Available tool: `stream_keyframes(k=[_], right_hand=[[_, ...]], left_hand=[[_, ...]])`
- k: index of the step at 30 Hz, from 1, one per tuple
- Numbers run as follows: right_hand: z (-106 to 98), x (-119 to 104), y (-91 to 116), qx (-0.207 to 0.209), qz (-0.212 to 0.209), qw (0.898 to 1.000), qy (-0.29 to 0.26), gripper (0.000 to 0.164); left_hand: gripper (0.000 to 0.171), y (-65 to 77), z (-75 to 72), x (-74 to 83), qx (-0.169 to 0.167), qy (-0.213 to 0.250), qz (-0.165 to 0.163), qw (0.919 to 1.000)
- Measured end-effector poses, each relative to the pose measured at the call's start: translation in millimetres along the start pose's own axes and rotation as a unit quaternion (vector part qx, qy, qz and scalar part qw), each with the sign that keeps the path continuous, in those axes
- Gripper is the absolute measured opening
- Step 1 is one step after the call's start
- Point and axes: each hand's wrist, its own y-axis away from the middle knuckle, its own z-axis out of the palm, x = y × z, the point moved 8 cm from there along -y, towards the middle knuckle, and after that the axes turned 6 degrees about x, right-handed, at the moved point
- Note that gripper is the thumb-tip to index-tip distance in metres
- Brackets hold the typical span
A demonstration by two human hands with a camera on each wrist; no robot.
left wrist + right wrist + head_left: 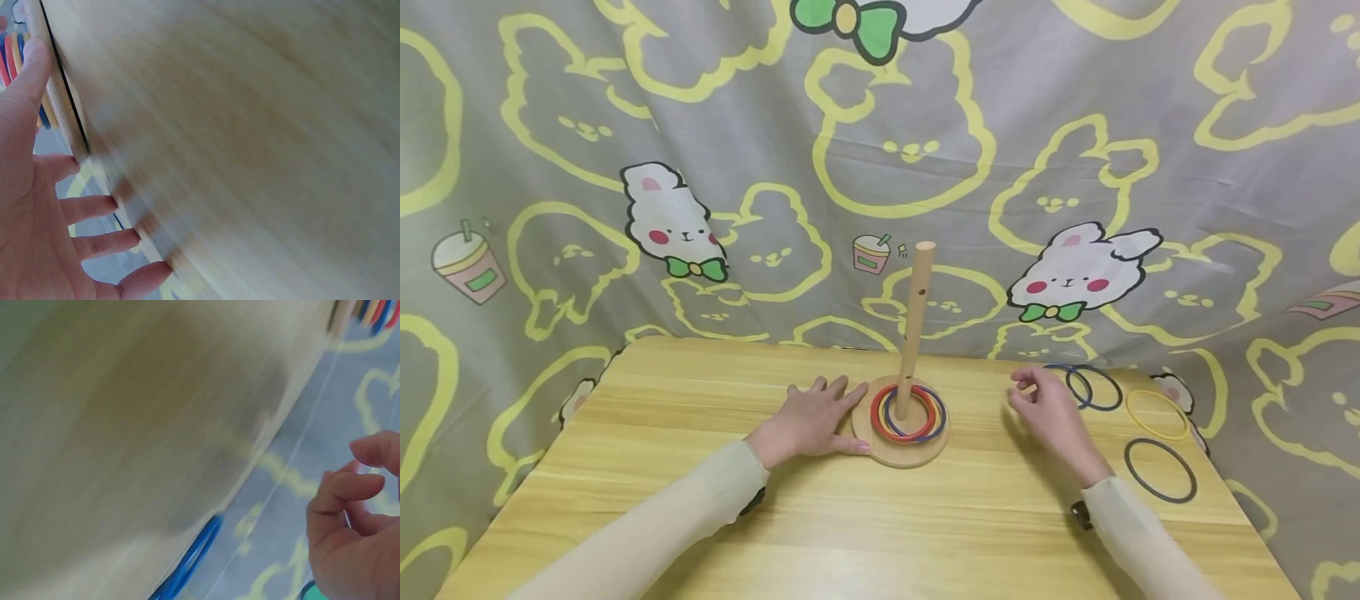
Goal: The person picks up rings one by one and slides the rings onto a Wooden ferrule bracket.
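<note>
A round wooden base with a tall wooden post stands upright on the table. Around the foot of the post lie several stacked rings, among them a red ring, a blue ring and a yellow one. My left hand has its fingers spread, thumb and index at the left rim of the base. Its thumb also shows against the base in the left wrist view. My right hand hovers right of the base, fingers loosely bent, nothing between thumb and fingers.
Two overlapping blue rings lie just beyond my right hand, the darker ring to the right. Nearer the right edge are a yellow ring and a dark grey ring. A patterned curtain hangs behind the wooden table.
</note>
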Motion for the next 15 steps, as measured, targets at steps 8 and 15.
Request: stream_keyframes(k=[8, 15], right_hand=[[-20.8, 50.5, -10.3, -0.044, 0.015, 0.996, 0.072, 0.044], [-23.5, 67.9, -18.9, -0.086, 0.027, 0.99, 0.106, 0.037]], left_hand=[[0.108, -1.3, 5.3, -2.0, -0.004, 0.0, -0.005, 1.0], [0.105, 0.4, 0.1, 0.6, 0.003, 0.006, 0.003, 1.0]])
